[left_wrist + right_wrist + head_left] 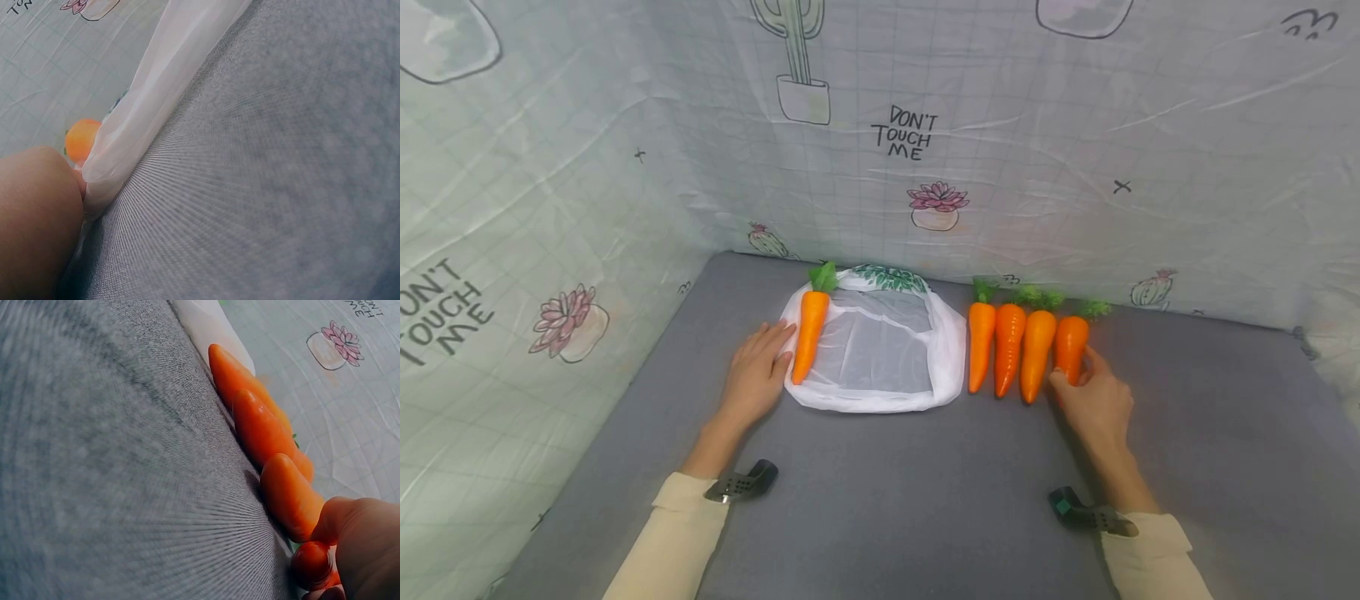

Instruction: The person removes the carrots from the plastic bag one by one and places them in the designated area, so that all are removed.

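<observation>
My right hand pinches the rightmost orange carrot between thumb and fingers; its lower tip is partly hidden. In the right wrist view, that carrot shows beside the thumb. Several carrots lie side by side in a row, green tops toward the back. A white mesh-bottomed bag lies spread open left of the row. Another carrot lies on the bag's left side. My left hand rests against the bag's left edge, fingers extended; in the left wrist view the fingertips are hidden behind white fabric.
The things lie on a grey tabletop. Printed fabric with cactus drawings hangs behind the table and on the left. A dark strap device sits on each wrist.
</observation>
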A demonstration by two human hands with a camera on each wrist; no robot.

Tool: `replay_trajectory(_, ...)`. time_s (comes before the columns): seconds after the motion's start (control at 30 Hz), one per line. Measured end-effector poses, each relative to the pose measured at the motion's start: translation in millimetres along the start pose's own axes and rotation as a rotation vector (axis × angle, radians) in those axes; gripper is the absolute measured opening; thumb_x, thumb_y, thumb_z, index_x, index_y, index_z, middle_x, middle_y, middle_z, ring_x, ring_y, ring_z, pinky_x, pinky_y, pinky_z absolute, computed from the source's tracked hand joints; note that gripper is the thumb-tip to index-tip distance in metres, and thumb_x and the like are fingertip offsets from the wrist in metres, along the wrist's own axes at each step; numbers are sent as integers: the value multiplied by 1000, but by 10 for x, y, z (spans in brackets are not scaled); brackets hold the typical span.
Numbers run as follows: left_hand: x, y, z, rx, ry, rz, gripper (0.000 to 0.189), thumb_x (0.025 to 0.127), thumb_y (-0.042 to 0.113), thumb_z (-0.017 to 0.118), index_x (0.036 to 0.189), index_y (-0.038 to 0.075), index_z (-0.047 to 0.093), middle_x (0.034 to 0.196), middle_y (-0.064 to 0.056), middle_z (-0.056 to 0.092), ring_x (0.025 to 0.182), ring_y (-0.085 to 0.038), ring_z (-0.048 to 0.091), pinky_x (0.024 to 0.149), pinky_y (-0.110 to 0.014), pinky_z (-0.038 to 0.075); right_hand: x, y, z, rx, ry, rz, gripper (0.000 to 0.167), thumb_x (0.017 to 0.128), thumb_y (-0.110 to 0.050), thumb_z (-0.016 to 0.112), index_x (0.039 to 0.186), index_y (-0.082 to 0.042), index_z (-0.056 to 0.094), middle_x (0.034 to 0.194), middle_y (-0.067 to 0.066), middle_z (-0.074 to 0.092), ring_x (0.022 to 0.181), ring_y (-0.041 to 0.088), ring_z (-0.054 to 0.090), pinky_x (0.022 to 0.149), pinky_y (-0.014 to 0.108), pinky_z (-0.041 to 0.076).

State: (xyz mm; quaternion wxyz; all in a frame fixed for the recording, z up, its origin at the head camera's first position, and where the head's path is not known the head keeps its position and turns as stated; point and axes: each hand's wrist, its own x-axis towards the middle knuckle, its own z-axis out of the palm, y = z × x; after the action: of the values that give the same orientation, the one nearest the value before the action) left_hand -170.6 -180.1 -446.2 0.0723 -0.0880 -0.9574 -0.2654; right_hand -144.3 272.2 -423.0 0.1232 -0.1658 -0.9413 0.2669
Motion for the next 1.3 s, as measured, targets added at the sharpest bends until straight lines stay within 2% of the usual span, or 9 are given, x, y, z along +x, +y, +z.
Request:
replay_trajectory(0.13, 0, 2, -6, -3, 1, -1, 48, 98, 18, 51, 145, 10, 42, 150, -13, 37, 140, -36, 24, 113, -54, 13, 2, 10, 11, 6, 4, -7, 64, 82, -28, 63, 137, 1, 48, 66, 8, 57, 64, 29, 54, 79, 54, 39)
replay_trajectory(0.5, 1, 21, -8, -6, 5, -2, 48, 98, 18, 52, 144, 9, 43, 149, -14, 38, 139, -37, 25, 112, -55, 14, -8, 3, -8, -17, -19, -10, 65, 84, -32, 61, 138, 2, 46, 68, 9, 59, 64, 29, 56, 73, 53, 42)
replay_trajectory(0.9, -4, 17, 4, -8, 18, 6, 47, 98, 17, 52, 144, 9, 44, 149, -14, 38, 138, -37, 26, 112, -55, 15, -29, -8, -44, -34, -73, -1, 69, 89, -43, 59, 141, 0, 42, 70, 7, 59, 63, 26, 57, 56, 39, 41)
replay_trajectory(1.3, -12, 10, 11, 5, 24, 9, 47, 98, 18, 51, 144, 10, 43, 150, -13, 37, 138, -37, 26, 112, -55, 15, -40, 18, -49, -22, -70, -17, 75, 90, -56, 54, 141, -2, 43, 72, 8, 59, 61, 23, 55, 51, 34, 37)
